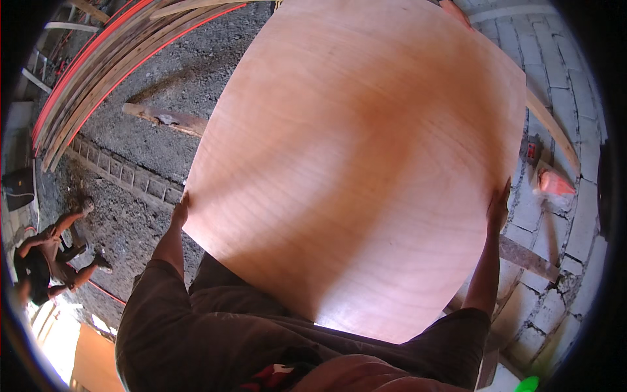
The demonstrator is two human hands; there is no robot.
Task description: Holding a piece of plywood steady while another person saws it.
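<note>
A large plywood sheet [366,157] fills the middle of the view, its pale reddish face crossed by broad shadows. On its left edge, close to the near corner, my left hand [181,210] grips it. My right hand [498,208] holds the opposite edge, its fingers partly hidden behind the wood. Both of my arms are spread wide, and the near edge of the sheet comes up to my body. At the far end, another person's hand [455,13] touches the sheet's edge.
Long timber strips [108,78] lie at the far left over gravel ground [189,65], near a wooden plank [163,119] and a ladder-like frame [124,171]. A seated person [49,255] is at left. Right, a block wall [548,59] has a red-and-clear plastic bag [555,184] beside it.
</note>
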